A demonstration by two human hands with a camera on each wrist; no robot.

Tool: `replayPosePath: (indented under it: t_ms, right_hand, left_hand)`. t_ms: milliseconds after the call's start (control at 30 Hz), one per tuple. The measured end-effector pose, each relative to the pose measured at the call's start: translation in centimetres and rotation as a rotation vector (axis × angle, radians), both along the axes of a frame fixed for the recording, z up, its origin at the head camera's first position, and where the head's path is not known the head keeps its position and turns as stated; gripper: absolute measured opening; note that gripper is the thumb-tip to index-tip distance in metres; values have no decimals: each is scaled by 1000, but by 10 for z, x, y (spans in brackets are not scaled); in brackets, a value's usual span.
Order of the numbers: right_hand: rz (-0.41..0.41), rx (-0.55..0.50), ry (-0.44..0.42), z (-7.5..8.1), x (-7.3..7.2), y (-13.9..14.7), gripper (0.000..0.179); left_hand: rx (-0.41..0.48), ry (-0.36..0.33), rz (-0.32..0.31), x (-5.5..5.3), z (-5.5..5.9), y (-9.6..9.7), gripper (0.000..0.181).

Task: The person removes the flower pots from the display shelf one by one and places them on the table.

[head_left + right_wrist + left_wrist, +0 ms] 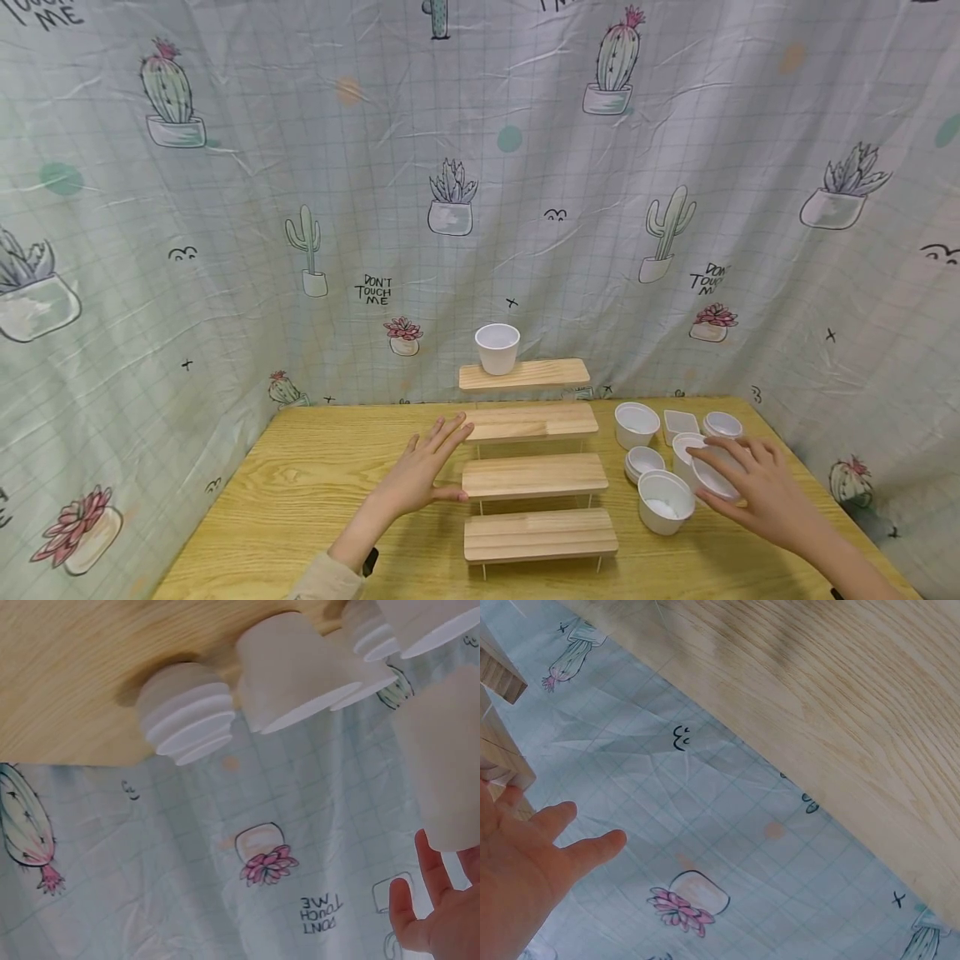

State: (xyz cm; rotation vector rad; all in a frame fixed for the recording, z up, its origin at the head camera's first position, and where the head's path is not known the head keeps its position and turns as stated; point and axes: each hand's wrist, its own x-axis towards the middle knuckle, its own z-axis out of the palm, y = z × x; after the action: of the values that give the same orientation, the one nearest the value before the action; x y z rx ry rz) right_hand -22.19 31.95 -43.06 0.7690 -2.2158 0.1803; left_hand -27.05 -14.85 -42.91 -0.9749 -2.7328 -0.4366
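My left hand (422,473) is at the left ends of a tiered wooden stand, its fingers spread and fairly straight. Its fingertips touch or nearly touch the second step (531,422), and the thumb is by the step below (534,477). In the left wrist view the hand (525,862) is beside the wooden ends (506,761). With thumb and fingers around its rim, my right hand (765,492) holds a white pot (717,477). That pot (446,761) appears large in the right wrist view. Another white pot (498,350) stands on the top step (551,372).
Right of the stand are several white containers: a pot with white contents (664,502), a small ridged pot (644,463), a larger pot (637,425), a square piece (680,425) and a round one (723,425). A cactus-print curtain (360,208) backs the wooden table (315,467).
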Motion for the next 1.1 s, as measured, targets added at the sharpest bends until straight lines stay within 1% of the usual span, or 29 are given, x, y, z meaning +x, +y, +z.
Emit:
replayPosePath:
  t_ms: [200,333,467,700,1100]
  right_hand:
    - [-16,22,-15,-8,1,8,52]
    - [-22,35,-14,-13,1,12,54]
    - [-31,56,0,-17,0,16,56]
    - [-20,87,30,-27,-4,21,60]
    - [-34,141,-4,-37,-8,24,60]
  left_hand:
    - [3,6,3,1,0,0,93]
    - [5,-2,1,2,0,0,93]
    - [9,-9,-1,2,0,0,93]
    - [7,3,-2,1,0,0,93]
    - [-6,8,4,1,1,1,93]
